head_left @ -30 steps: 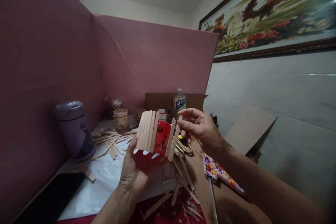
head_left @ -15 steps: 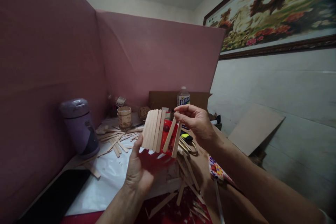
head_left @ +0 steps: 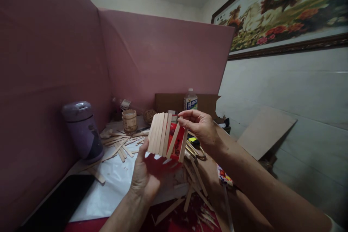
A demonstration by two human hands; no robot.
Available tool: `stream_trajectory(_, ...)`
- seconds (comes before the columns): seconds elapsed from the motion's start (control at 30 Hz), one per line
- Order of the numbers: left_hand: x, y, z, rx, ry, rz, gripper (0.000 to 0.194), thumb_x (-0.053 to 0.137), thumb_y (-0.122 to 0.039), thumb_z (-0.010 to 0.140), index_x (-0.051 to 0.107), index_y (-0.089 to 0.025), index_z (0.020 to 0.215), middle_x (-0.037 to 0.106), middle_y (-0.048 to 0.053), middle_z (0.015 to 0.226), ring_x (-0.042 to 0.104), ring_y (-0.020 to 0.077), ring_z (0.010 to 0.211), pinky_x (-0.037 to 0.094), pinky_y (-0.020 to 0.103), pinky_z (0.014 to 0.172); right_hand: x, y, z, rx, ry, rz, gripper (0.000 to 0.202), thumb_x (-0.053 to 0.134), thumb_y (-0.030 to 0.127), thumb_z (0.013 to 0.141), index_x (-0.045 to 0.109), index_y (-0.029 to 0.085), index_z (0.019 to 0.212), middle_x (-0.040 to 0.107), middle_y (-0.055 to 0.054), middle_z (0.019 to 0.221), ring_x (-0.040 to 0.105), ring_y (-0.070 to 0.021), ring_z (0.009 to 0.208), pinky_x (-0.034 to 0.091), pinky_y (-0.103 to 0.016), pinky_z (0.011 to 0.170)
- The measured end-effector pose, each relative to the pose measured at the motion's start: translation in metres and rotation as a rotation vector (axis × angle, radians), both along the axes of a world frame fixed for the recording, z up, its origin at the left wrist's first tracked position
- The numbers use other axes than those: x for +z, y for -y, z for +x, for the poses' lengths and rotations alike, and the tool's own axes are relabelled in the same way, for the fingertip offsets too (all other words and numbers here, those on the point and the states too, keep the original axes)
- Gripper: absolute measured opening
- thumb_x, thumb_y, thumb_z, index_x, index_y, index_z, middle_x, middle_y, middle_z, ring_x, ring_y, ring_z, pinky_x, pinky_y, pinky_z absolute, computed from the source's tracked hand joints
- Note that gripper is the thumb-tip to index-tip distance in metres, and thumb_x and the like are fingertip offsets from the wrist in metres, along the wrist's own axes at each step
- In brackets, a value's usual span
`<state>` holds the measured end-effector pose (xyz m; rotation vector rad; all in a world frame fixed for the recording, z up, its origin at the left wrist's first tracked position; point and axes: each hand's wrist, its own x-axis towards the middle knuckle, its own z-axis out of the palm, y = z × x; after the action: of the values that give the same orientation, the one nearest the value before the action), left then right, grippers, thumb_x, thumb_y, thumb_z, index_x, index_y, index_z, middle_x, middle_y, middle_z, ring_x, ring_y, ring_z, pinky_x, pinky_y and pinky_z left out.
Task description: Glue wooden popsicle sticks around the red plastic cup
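My left hand [head_left: 146,175] holds a red box [head_left: 178,144] from below and at its left side, the thumb against its edge. Pale flat wooden sticks [head_left: 159,134] stand side by side over the left part of the box, and one more lies along its right edge. Between them red surface shows. The fingertips of my right hand [head_left: 199,125] pinch the top end of a single wooden stick [head_left: 173,141], which slants across this red part, its lower end near the row.
A purple tumbler [head_left: 83,134], a small wooden cup [head_left: 129,121] and scattered sticks [head_left: 119,148] stand or lie on the left. Behind is a plastic bottle [head_left: 190,101]. A black flat object [head_left: 59,203] lies front left, a glue gun [head_left: 224,177] at right.
My right hand has moved slightly left with the pinched stick, whose lower end is now closer to the row. My left hand holds the box almost unchanged.
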<state>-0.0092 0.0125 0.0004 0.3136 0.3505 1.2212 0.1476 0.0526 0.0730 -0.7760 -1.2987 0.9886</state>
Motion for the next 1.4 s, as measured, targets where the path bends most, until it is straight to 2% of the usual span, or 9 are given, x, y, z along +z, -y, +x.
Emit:
stream_trajectory(0.3,0.001,0.000,0.001,0.009,-0.009,-0.021,0.051,0.057,-0.042,0.083,0.049,-0.016,0.127,0.068,0.018,0.103,0.067,0.0331,0.087,0.046,0.061,0.085,-0.001,0.000,-0.002,-0.050,0.047,0.029,0.024,0.077,0.031,0.061,0.067,0.018,0.078,0.066,0.000,0.073,0.059,-0.0132,0.068,0.050,-0.031,0.069)
stream_trajectory(0.57,-0.003,-0.001,0.000,-0.003,-0.011,-0.042,0.050,0.056,-0.044,0.083,0.051,-0.016,0.125,0.069,0.016,0.094,0.066,0.0359,0.092,0.045,0.063,0.086,-0.003,0.000,-0.006,-0.119,0.068,0.070,0.020,0.074,0.031,0.064,0.065,0.018,0.077,0.063,0.000,0.072,0.056,-0.0128,0.067,0.047,-0.029,0.066)
stream_trajectory(0.87,0.000,0.000,0.000,-0.015,0.000,-0.028,0.056,0.056,-0.044,0.084,0.047,-0.015,0.131,0.065,0.021,0.112,0.063,0.0382,0.102,0.045,0.061,0.088,-0.003,0.001,-0.007,-0.163,0.138,0.086,0.018,0.069,0.029,0.066,0.063,0.018,0.079,0.063,0.000,0.076,0.055,-0.0141,0.069,0.046,-0.030,0.068)
stream_trajectory(1.07,0.000,0.001,0.001,-0.016,-0.031,-0.041,0.060,0.057,-0.047,0.082,0.045,-0.016,0.132,0.067,0.018,0.100,0.066,0.0345,0.087,0.047,0.060,0.083,-0.001,-0.001,-0.007,-0.156,0.135,0.051,0.021,0.070,0.031,0.063,0.062,0.017,0.077,0.061,-0.001,0.075,0.053,-0.0147,0.069,0.043,-0.030,0.068)
stream_trajectory(1.4,-0.001,0.001,0.002,0.000,-0.089,-0.043,0.050,0.058,-0.046,0.081,0.052,-0.016,0.121,0.067,0.014,0.090,0.066,0.0326,0.083,0.049,0.058,0.078,-0.001,-0.005,-0.011,-0.103,0.072,0.004,0.022,0.073,0.030,0.059,0.063,0.017,0.073,0.062,-0.001,0.070,0.054,-0.0152,0.066,0.044,-0.031,0.066)
